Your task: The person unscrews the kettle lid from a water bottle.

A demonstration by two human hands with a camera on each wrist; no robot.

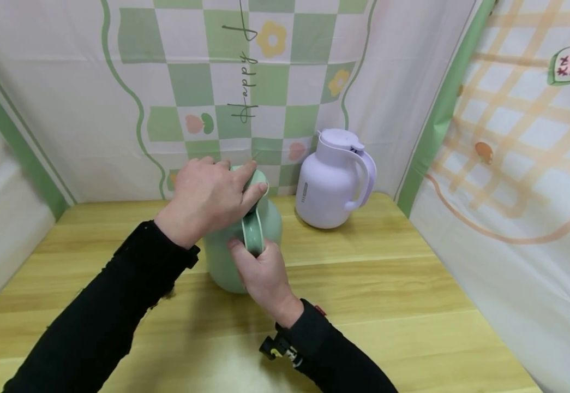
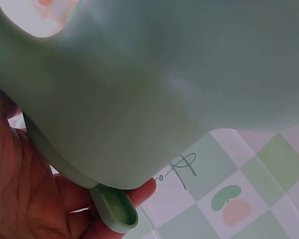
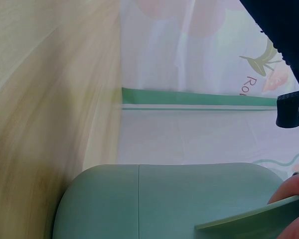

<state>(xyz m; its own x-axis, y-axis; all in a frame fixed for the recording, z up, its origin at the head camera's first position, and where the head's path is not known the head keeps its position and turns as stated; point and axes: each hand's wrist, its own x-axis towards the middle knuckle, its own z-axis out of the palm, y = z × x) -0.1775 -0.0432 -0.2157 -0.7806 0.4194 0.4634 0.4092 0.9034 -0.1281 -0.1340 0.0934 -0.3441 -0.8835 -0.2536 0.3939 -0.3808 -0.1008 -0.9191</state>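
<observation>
A mint green vacuum jug (image 1: 223, 267) stands upright on the wooden table. My left hand (image 1: 211, 194) lies over its top and holds the lid (image 1: 260, 177), thumb toward the handle side. In the left wrist view, fingers show behind the jug's neck and a small green spout tab (image 2: 117, 211). Lower down, my right hand (image 1: 265, 275) grips the jug's handle (image 1: 252, 234), thumb along its left side. The jug's body (image 3: 179, 194) and handle (image 3: 254, 219) appear sideways in the right wrist view. Most of the lid is hidden under the left hand.
A lilac vacuum jug (image 1: 321, 188), lid on and handle to the right, stands behind and right of the green one. Printed cloth (image 1: 275, 87) walls the table (image 1: 363, 278) at the back and both sides.
</observation>
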